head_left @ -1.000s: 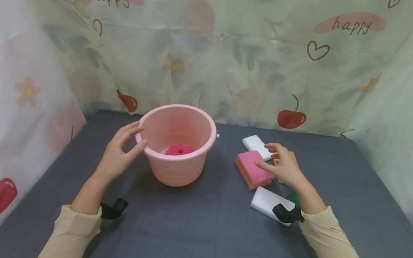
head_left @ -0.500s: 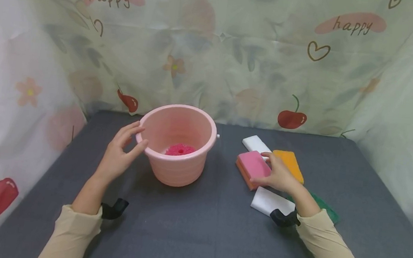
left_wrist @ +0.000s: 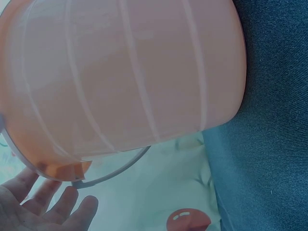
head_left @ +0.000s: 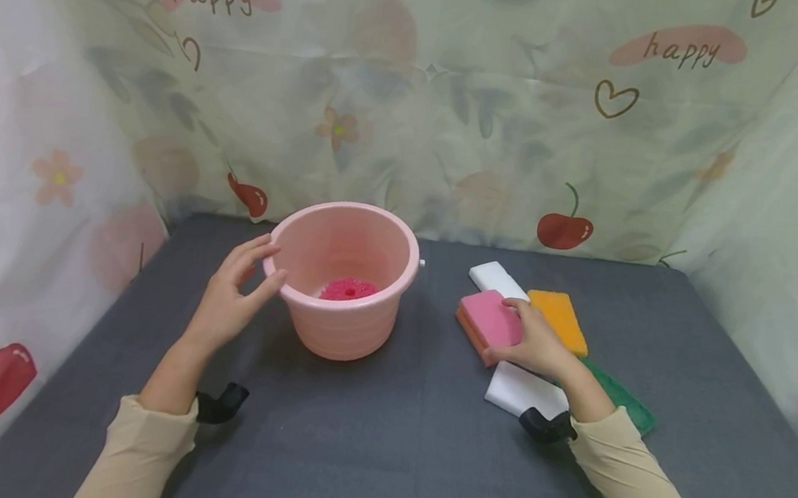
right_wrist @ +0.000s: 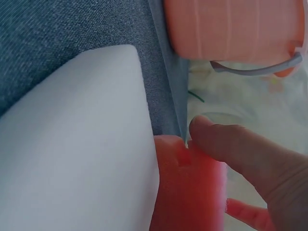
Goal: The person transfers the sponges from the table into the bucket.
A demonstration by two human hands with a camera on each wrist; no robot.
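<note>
A pink bucket (head_left: 341, 328) stands upright at the left of the middle, with a bright pink textured thing (head_left: 348, 289) inside it. At its left rim rests my left hand (head_left: 223, 308), thumb and fingers spread apart and loosely bent; the left wrist view shows its fingers (left_wrist: 62, 204) at the rim. My right hand (head_left: 541, 344) holds a sponge (head_left: 488, 317), pink on top and orange below, on the table. The thumb (right_wrist: 231, 137) presses its near edge, the fingers its far side. White blocks lie before (head_left: 518, 389) and behind (head_left: 497, 278) this sponge.
A yellow-orange sponge (head_left: 560, 321) and a green sponge or pad (head_left: 619, 394) lie right of the right hand, the green one partly under the forearm. Dark grey cloth covers the table (head_left: 351, 445). Printed curtains (head_left: 427, 107) rise behind and at both sides.
My right hand has come down and toward me from above the sponges, onto the pink sponge, uncovering the yellow-orange one and more of the green one. The left hand stays at the bucket.
</note>
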